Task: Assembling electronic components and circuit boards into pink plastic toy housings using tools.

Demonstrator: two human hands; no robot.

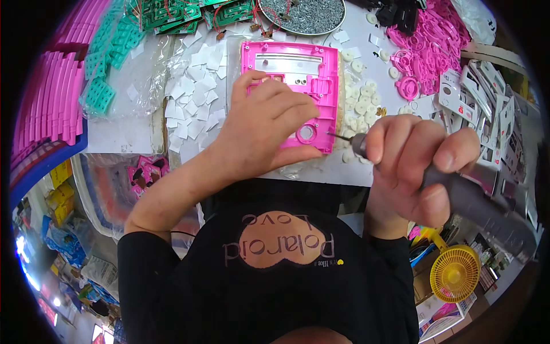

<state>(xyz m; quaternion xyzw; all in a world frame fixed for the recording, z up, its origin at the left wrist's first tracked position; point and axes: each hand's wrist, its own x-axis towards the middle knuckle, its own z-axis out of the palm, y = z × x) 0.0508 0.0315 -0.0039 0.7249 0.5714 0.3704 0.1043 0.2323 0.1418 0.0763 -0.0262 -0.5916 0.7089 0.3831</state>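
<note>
A pink plastic housing [327,103] lies on the white worktable, its ribs, posts and round opening facing up. My left hand [260,123] is laid across its left and lower part, fingers over the inside and thumb along the lower edge, gripping it. Part of the housing is hidden under that hand. In my right hand [409,157] is a dark grey electric screwdriver [484,209], with the fingers wrapped round its body. Its thin bit points left, with the tip at the housing's lower right corner. Whether a screw sits under the tip is too small to tell.
White square pieces [197,92] lie left of the housing, white round plastic parts [362,100] right. Behind are a screw dish [303,17] and green circuit boards [172,14]. Pink rings [408,60] and white panels [487,97] fill the right; pink strips [48,97] stand far left.
</note>
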